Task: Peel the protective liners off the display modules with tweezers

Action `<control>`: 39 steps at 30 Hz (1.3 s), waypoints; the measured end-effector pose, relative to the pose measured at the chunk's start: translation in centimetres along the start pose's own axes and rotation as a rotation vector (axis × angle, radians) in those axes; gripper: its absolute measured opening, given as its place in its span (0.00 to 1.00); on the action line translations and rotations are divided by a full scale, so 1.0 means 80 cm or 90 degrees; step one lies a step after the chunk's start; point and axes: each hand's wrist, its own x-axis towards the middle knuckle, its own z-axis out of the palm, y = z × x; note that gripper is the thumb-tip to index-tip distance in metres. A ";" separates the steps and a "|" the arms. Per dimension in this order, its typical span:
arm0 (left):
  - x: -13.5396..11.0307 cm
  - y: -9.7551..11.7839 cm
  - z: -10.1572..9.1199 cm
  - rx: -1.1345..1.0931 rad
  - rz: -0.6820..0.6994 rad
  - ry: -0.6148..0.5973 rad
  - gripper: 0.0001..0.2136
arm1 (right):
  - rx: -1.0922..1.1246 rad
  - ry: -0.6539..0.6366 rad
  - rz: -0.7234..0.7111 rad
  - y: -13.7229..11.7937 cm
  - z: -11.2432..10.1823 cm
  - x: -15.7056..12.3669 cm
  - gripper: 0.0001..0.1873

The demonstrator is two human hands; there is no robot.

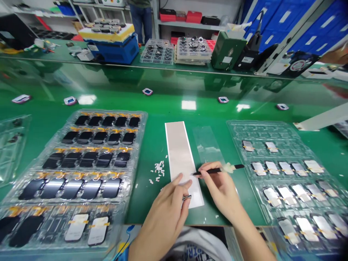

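Note:
A long white strip (181,152) lies on the green bench in front of me. My left hand (165,214) rests on its near end, fingers closed round a small metal piece (186,197). My right hand (221,188) pinches black tweezers (217,170) wrapped in a bit of tape, their tip touching the strip. A clear film (207,145) lies just right of the strip. Small white scraps (159,170) are scattered to its left.
A clear tray (136,159) of dark screens sits at the left, another tray (236,130) of pale parts at the right. Small modules (147,91) lie on the belt beyond. Farther back stand a blue box (116,49), stacked trays (193,49) and a person (140,14).

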 end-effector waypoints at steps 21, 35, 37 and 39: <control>0.002 -0.003 -0.004 0.028 -0.009 -0.030 0.09 | 0.068 0.041 0.089 0.001 0.007 0.003 0.12; 0.030 0.019 0.004 -0.727 -0.289 0.224 0.11 | 0.206 0.195 -0.079 -0.042 0.041 -0.026 0.02; 0.031 0.020 0.006 -0.763 -0.277 0.224 0.12 | 0.192 0.185 -0.090 -0.045 0.049 -0.028 0.03; 0.030 0.021 0.009 -0.773 -0.262 0.233 0.13 | 0.196 0.187 -0.100 -0.046 0.052 -0.026 0.03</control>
